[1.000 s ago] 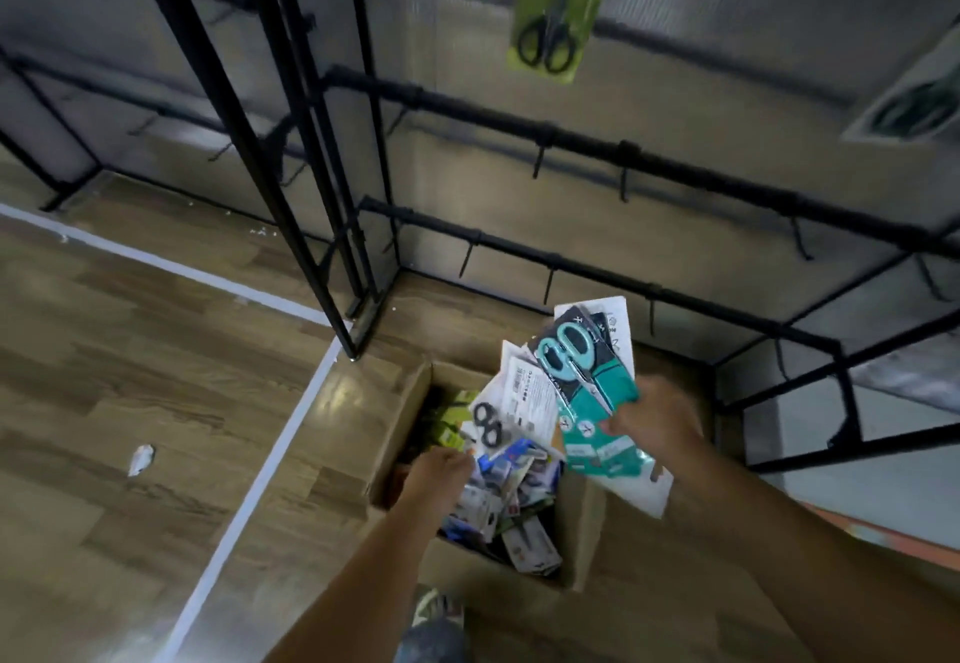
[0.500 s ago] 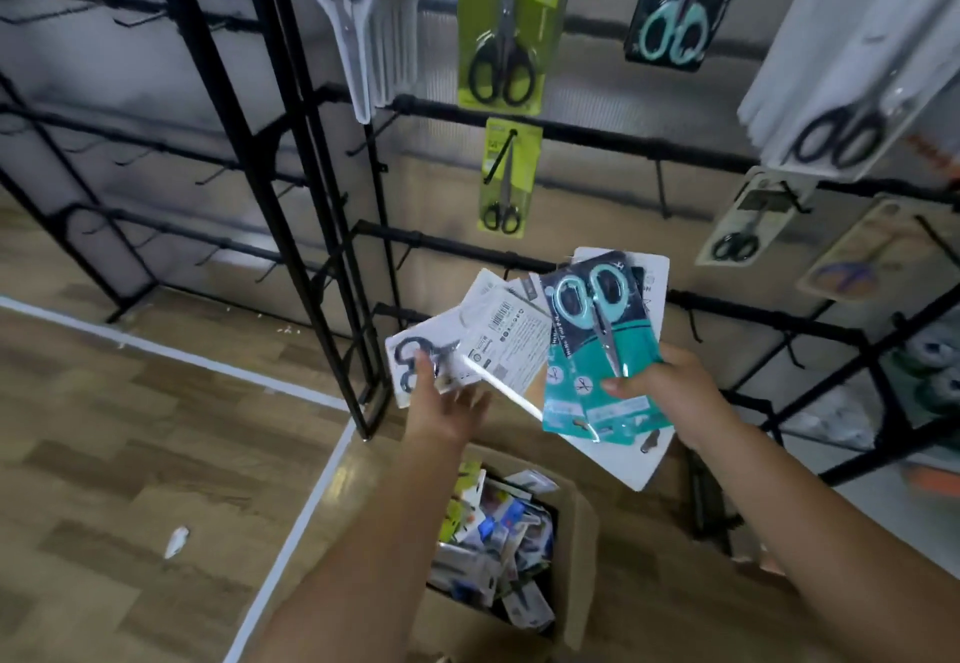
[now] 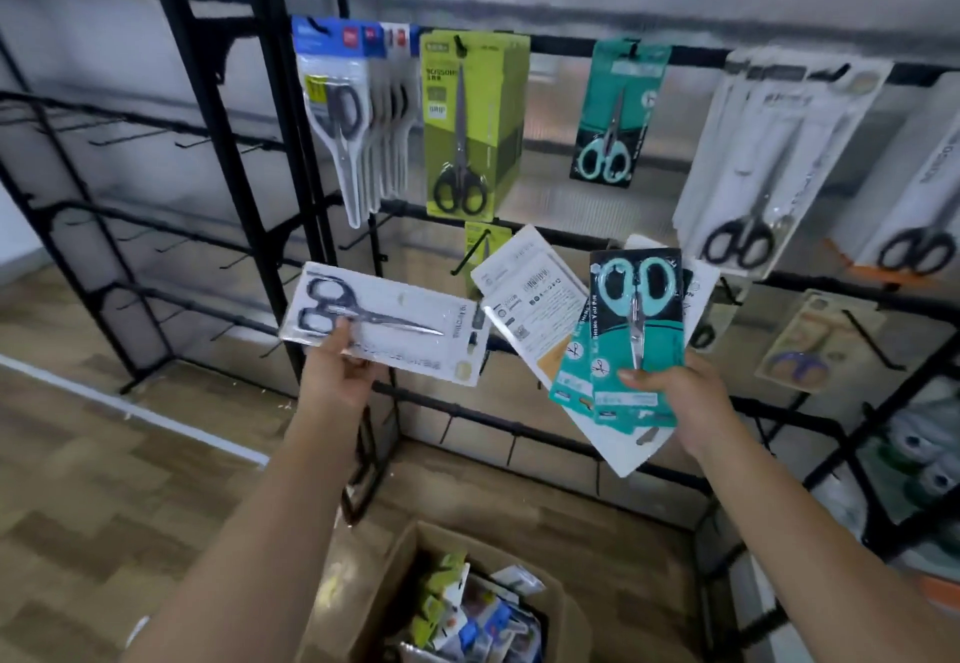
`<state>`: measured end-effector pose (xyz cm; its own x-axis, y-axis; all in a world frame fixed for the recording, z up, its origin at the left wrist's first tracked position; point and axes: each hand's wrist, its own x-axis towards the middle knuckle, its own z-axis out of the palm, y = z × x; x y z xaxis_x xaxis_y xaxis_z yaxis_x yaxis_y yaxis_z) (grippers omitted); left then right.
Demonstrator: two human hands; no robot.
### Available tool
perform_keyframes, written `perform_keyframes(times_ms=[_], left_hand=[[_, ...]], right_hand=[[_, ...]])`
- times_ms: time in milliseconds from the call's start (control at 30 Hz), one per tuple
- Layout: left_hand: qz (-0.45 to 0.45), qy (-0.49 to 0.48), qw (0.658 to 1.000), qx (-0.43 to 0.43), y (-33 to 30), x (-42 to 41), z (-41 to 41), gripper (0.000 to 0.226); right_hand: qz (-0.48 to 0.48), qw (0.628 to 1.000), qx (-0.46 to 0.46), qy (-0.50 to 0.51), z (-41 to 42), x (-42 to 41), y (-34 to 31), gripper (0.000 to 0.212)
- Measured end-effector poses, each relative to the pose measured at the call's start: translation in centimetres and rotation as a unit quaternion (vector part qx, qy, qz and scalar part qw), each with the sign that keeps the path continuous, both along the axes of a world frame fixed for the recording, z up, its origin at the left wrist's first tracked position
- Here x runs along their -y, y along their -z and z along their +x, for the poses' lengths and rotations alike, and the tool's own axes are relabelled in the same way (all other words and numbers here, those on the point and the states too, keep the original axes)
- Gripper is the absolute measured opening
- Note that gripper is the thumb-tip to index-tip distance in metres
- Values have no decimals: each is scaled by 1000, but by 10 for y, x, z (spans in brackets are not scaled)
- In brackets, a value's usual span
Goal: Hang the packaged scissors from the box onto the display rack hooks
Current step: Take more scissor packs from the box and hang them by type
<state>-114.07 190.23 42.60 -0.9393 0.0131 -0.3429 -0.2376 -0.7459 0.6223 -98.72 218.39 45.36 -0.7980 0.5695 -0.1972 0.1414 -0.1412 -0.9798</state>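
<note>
Lying sideways in the left hand (image 3: 337, 371), white scissors pack (image 3: 384, 329) points right.

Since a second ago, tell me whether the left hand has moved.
Yes. The left hand has risen out of the cardboard box and now holds a white scissors pack level with the rack's lower bars, well above the box.

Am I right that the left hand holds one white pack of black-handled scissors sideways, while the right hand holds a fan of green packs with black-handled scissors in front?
Not quite. The head view shows the right hand holding a fan of packs fronted by a teal pack of mint-handled scissors, not green with black handles. The rest stands: the left hand holds one white pack of black-handled scissors sideways.
</note>
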Motion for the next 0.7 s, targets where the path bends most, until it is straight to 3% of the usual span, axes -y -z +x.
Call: perform_keyframes(times_ms=[133,267,433,500,700], left_hand=[[-96,25,992,-82,-7,-9,-2,18],[-109,105,984,-97,-12,-52,17,24],[-33,195,978,-71,-17,-93,38,26],[13,200,977,-66,-17,-95,42,30],[119,182,971,-100,-27,-105,51,66]], right_hand=[[-36,997,-62,-13,-6,3,-12,34],[-55,993,-98,-44,-19,21,-25,34],[4,996,-66,-57,-34,43,-27,51],[25,997,-60,-45,-38,48,-26,48],[68,994,-72,-45,-44,59,-23,47]])
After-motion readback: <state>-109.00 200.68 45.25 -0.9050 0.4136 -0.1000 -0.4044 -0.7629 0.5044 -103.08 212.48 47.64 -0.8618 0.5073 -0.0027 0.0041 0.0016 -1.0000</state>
